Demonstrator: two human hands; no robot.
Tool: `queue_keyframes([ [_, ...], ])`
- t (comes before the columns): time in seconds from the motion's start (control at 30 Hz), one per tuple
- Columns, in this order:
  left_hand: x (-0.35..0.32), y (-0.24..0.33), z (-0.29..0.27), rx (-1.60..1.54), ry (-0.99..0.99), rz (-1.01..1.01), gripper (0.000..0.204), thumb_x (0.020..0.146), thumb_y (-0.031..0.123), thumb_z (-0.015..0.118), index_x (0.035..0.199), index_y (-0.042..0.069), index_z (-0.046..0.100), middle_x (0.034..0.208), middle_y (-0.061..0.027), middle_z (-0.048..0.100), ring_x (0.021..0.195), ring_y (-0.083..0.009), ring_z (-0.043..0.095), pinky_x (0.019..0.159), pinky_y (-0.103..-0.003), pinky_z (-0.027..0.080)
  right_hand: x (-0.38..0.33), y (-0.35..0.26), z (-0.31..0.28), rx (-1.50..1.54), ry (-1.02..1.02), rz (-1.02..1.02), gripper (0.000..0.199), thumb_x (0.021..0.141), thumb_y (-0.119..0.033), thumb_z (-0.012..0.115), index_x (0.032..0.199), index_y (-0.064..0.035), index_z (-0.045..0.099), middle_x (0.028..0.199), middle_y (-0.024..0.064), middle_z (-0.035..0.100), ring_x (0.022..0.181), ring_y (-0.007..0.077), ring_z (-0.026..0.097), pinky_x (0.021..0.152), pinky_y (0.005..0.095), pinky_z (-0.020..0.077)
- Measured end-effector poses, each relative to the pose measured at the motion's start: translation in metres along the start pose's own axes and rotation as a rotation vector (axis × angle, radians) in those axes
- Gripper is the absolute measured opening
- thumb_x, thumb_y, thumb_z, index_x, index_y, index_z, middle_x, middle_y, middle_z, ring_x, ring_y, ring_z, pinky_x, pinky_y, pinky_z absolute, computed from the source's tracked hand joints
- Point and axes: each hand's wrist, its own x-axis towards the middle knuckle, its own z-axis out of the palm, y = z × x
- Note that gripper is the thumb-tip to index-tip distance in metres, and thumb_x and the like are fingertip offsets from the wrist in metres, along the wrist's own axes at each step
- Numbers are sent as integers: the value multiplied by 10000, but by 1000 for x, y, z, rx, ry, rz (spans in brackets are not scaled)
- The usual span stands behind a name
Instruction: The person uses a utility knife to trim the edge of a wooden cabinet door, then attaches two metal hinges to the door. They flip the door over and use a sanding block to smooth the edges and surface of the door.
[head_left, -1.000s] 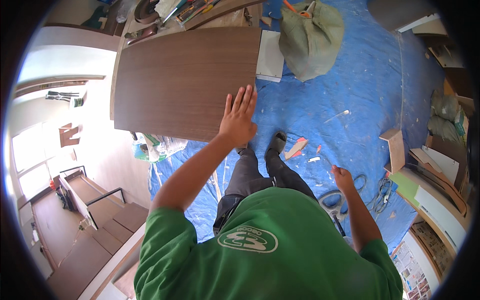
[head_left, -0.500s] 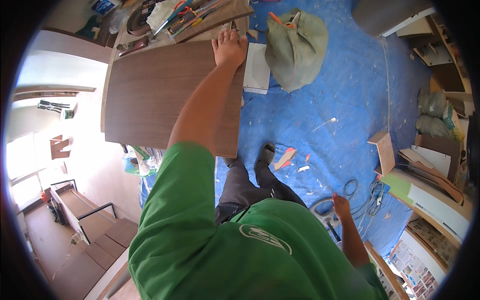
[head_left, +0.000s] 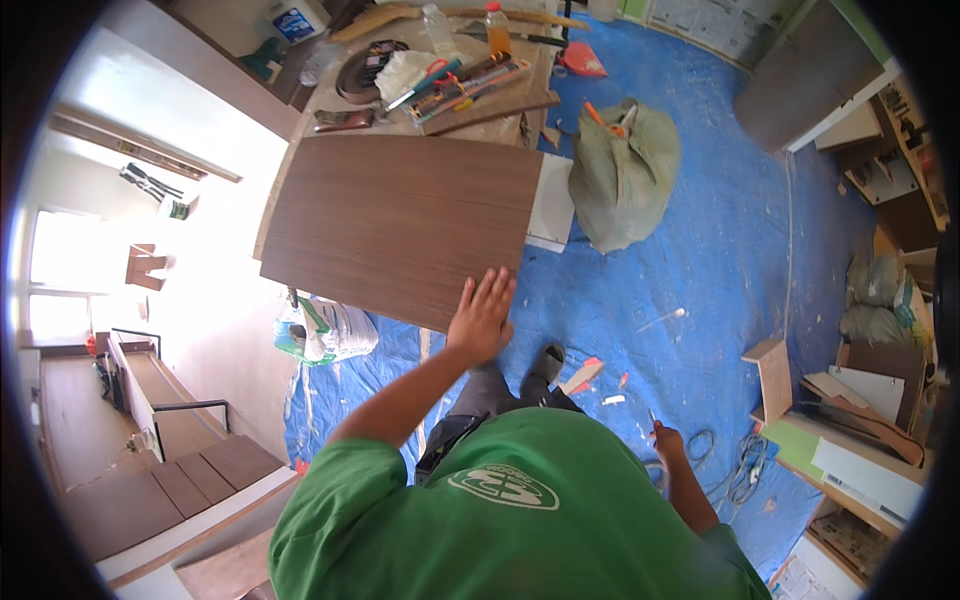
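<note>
workbench (head_left: pixel 400 126): brown panel (head_left: pixel 400 220), brown strip (head_left: pixel 490 114), orange-filled bottle (head_left: pixel 497 34) | blue floor sheet (head_left: pixel 720 270): greenish sack (head_left: pixel 625 190)

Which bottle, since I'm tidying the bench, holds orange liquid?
The red-capped bottle, beyond the brown wood-grain panel; the bottle to its left looks clear, with no orange inside.

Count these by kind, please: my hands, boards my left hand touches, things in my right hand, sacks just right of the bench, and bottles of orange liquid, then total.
Hands: 2, left hand and right hand
Brown board: 1
Slim object, kind unclear: 1
Olive sack: 1
Bottle of orange liquid: 1
Total: 6
</note>
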Motion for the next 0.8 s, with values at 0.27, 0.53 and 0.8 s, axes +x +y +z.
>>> queue_keyframes([
  [0.27, -94, -15, 16, -118, -428, 417, 641, 1018, 310, 479, 1591, 59, 340, 1690, -95, 276, 1580, -276, 193, 1289, -517, 110, 53, -92, -26, -34, -5, -122, 593, 1003, -587, 567, 903, -32, 749, 653, 66, 616, 566, 178, 548, 561, 356, 434],
  [0.53, -29, -21, -13, -90, -74, 194, 740, 1013, 415, 473, 1628, 71, 248, 1726, -97, 165, 1603, -281, 83, 1291, -520, 48, 33, -141, -19, -32, 76, -176, 594, 985, -590, 588, 904, -25, 753, 685, 99, 658, 677, 222, 625, 677, 391, 497],
  [0.8, 6, -20, -9, -44, -139, 169, 796, 984, 432, 471, 1637, 60, 209, 1733, -127, 108, 1604, -322, 46, 1284, -546, 32, -51, -114, 16, -104, 65, 41, 626, 1033, -585, 496, 909, -28, 753, 684, 106, 662, 626, 242, 611, 670, 405, 488],
])
